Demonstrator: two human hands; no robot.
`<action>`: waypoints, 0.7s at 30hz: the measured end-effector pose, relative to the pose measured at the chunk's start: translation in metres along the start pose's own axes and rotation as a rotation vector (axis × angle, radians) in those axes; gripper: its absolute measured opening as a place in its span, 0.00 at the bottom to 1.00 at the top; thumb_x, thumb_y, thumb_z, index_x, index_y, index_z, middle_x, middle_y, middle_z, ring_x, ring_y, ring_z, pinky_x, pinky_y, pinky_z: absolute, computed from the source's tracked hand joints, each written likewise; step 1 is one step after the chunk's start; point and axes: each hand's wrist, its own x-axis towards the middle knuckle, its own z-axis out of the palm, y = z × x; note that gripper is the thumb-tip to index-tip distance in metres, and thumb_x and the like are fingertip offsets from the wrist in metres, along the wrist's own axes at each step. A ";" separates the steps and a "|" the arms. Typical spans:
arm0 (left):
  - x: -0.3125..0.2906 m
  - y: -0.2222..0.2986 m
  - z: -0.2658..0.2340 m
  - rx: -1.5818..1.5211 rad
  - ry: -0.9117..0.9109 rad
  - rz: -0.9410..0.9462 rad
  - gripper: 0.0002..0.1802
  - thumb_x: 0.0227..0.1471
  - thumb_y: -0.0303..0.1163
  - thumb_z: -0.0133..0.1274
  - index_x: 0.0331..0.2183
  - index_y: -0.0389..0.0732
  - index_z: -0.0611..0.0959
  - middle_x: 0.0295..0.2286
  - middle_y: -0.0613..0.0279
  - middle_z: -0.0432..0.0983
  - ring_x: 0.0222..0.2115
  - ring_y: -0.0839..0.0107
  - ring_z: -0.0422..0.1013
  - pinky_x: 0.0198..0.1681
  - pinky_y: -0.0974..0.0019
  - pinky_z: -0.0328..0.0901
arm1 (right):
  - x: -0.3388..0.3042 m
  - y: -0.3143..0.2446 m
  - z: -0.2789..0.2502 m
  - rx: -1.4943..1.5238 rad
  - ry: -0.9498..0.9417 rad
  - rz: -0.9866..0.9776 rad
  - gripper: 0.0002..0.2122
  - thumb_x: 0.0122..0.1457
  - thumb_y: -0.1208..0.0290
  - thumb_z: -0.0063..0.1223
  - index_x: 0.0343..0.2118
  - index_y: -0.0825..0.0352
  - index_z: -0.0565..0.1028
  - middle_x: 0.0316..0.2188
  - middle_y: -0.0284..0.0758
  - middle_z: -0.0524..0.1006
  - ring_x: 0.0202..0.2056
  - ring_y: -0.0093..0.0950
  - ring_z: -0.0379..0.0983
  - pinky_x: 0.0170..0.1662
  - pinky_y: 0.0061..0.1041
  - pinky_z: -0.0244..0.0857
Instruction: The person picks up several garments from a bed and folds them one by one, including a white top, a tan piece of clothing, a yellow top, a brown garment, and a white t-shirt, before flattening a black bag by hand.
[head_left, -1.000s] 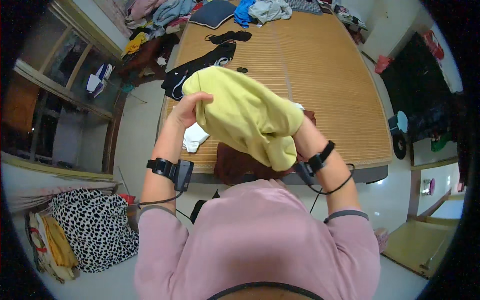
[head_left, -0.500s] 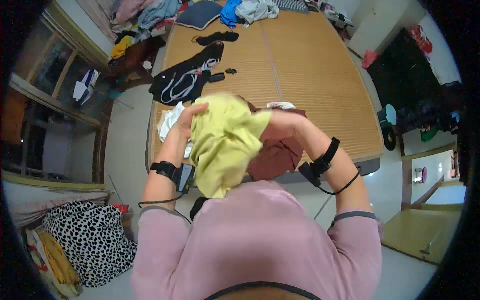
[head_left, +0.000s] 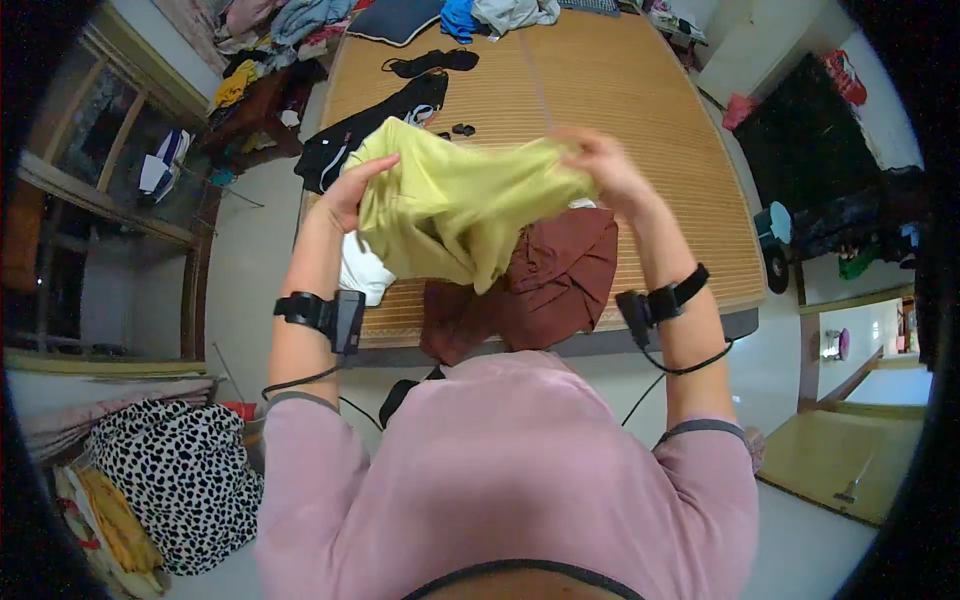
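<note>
A yellow-green garment, its exact kind not clear, hangs stretched between my hands above the near part of the mat-covered bed. My left hand grips its left side, thumb lying over the cloth. At the other end my right hand, blurred by motion, is closed on the fabric. Beneath the garment a dark reddish-brown piece of clothing lies at the bed's near edge, partly hidden. A white cloth rests under it on the left.
On the bed mat lie black clothing, a black strap-like item and a dark cushion. Piled clothes stand beyond its far left corner. A black-and-white spotted bundle sits on the floor at lower left.
My hands have moved apart and farther from my body, spreading the yellow-green garment sideways. More of the reddish-brown clothing below now shows.
</note>
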 end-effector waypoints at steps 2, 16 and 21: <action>-0.003 0.006 -0.005 -0.013 0.169 0.046 0.21 0.53 0.37 0.49 0.46 0.34 0.72 0.42 0.52 0.73 0.42 0.63 0.71 0.47 0.59 0.65 | 0.012 -0.001 -0.047 0.170 0.477 -0.024 0.20 0.51 0.79 0.53 0.49 0.67 0.67 0.39 0.40 0.75 0.32 0.26 0.74 0.30 0.22 0.71; 0.024 0.026 0.072 -0.435 -0.102 0.248 0.10 0.52 0.31 0.51 0.34 0.34 0.75 0.33 0.54 0.75 0.34 0.61 0.73 0.41 0.58 0.68 | 0.025 0.051 0.056 -0.684 -0.017 -0.250 0.10 0.51 0.74 0.45 0.35 0.66 0.75 0.30 0.40 0.77 0.36 0.31 0.74 0.42 0.30 0.66; 0.005 0.032 0.110 -0.441 -0.154 0.330 0.09 0.51 0.29 0.50 0.35 0.34 0.75 0.34 0.54 0.75 0.36 0.61 0.73 0.43 0.58 0.68 | 0.027 0.106 0.100 -0.239 -0.241 -0.185 0.15 0.50 0.77 0.41 0.41 0.73 0.72 0.34 0.42 0.77 0.36 0.34 0.73 0.42 0.30 0.65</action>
